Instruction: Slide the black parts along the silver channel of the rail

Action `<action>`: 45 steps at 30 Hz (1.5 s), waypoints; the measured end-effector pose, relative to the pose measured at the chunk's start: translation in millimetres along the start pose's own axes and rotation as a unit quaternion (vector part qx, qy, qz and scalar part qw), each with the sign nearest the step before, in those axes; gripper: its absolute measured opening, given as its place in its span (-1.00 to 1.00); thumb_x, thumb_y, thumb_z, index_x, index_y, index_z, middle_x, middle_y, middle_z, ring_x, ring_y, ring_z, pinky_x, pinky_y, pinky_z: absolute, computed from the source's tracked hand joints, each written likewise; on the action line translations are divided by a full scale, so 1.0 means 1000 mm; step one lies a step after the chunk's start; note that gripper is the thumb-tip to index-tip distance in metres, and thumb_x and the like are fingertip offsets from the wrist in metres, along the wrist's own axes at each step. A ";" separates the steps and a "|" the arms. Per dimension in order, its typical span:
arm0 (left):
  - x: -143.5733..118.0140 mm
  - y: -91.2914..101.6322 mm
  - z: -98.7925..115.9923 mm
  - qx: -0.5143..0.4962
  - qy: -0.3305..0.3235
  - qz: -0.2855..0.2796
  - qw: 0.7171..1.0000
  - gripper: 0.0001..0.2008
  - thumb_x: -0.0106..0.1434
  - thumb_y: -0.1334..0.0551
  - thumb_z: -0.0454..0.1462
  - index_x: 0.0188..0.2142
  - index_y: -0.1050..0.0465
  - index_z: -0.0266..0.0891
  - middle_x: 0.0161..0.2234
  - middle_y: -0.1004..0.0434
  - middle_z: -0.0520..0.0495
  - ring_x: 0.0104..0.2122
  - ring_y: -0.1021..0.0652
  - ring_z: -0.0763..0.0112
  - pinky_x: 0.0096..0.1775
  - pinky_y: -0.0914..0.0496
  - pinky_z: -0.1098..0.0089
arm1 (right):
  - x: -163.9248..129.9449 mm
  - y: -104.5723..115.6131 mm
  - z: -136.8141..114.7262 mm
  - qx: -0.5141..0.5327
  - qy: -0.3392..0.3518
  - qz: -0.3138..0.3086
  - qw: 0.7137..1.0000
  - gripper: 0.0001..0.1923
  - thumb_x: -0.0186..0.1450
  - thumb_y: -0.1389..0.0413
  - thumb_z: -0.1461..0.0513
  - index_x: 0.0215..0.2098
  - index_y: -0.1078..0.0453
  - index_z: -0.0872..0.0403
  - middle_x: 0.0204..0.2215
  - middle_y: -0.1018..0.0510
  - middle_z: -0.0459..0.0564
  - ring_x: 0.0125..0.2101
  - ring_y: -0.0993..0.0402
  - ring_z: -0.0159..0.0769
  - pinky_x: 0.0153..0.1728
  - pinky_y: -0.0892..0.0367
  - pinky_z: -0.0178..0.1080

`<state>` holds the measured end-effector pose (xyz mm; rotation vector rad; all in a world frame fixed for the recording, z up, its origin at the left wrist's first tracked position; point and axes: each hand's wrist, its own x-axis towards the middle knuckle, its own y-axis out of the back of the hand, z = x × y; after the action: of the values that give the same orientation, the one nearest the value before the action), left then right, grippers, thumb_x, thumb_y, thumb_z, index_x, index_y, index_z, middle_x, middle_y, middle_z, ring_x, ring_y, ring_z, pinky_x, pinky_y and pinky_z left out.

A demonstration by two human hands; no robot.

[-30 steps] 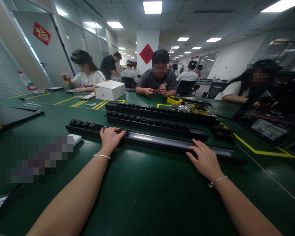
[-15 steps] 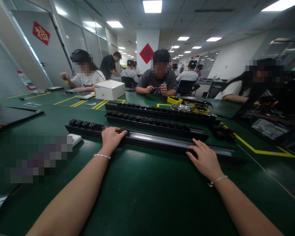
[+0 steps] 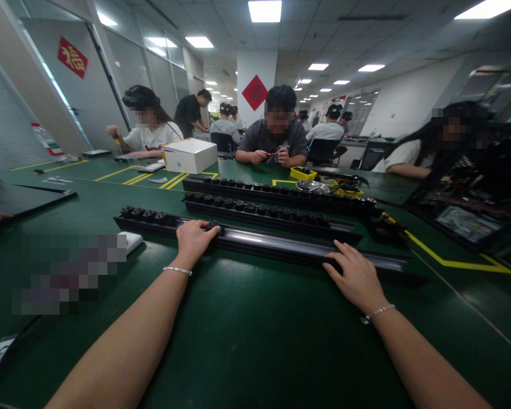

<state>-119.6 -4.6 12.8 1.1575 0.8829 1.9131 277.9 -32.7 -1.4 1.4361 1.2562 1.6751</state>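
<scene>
A long black rail [image 3: 276, 241] with a shiny inner channel lies across the table in front of me. Small black socket-like modules [image 3: 147, 215] sit in a row at its left end. My left hand [image 3: 193, 238] is closed on another black module [image 3: 214, 226] in the channel, thumb and fingers around it; its underside is hidden. Towards the rail's right end, my right hand [image 3: 355, 272] rests with fingers apart on the near edge, holding nothing. Behind this rail lie a second black rail [image 3: 344, 232] and a third black rail [image 3: 190, 184], both carrying rows of similar modules.
A white box [image 3: 190, 156] stands at the back left. Yellow trays [image 3: 300, 172] and a metal dish [image 3: 313, 186] are behind the rails. A white device [image 3: 132, 241] lies left of my forearm. Several people sit around, one person [image 3: 272, 136] directly opposite.
</scene>
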 end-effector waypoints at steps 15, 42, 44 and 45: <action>-0.001 -0.005 -0.003 -0.025 -0.001 -0.001 1.000 -0.58 0.09 -0.16 0.09 -0.33 -0.56 -0.17 -0.29 -0.60 -0.10 -0.16 -0.51 0.13 -0.03 -0.22 0.19 | 0.000 -0.001 0.001 0.003 -0.004 -0.003 1.000 -0.61 0.28 0.10 -0.01 -0.15 -0.44 -0.01 0.15 -0.31 0.06 0.16 -0.14 -0.05 -0.02 -0.21 0.07; -0.006 -0.003 -0.002 -0.086 -0.023 -0.036 0.995 -0.61 0.24 0.00 0.00 -0.35 -0.54 -0.08 -0.20 -0.60 0.00 -0.08 -0.47 0.21 0.17 0.08 0.06 | 0.000 -0.001 0.000 0.002 -0.003 0.005 1.000 -0.62 0.28 0.09 0.01 -0.16 -0.44 -0.01 0.15 -0.31 0.06 0.16 -0.15 -0.05 -0.02 -0.22 0.06; -0.005 -0.003 -0.003 -0.093 -0.016 -0.034 0.995 -0.57 0.28 0.08 -0.06 -0.34 -0.54 -0.09 -0.20 -0.60 0.00 -0.07 -0.47 0.24 0.17 0.06 0.08 | 0.000 -0.001 0.000 0.002 0.000 0.009 1.000 -0.63 0.28 0.09 0.01 -0.16 -0.44 -0.01 0.14 -0.32 0.06 0.15 -0.16 -0.05 -0.02 -0.23 0.06; -0.005 -0.004 -0.003 -0.094 -0.010 -0.027 0.995 -0.56 0.30 0.11 -0.10 -0.33 -0.54 -0.10 -0.19 -0.59 -0.01 -0.07 -0.47 0.25 0.17 0.04 0.10 | 0.000 -0.001 0.000 0.001 0.001 0.010 1.000 -0.63 0.28 0.09 0.01 -0.16 -0.44 -0.02 0.14 -0.32 0.06 0.15 -0.16 -0.05 -0.02 -0.23 0.05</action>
<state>-120.2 -7.4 6.2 1.0292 0.7004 1.8918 278.1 -32.1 -2.4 1.4535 1.2493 1.6898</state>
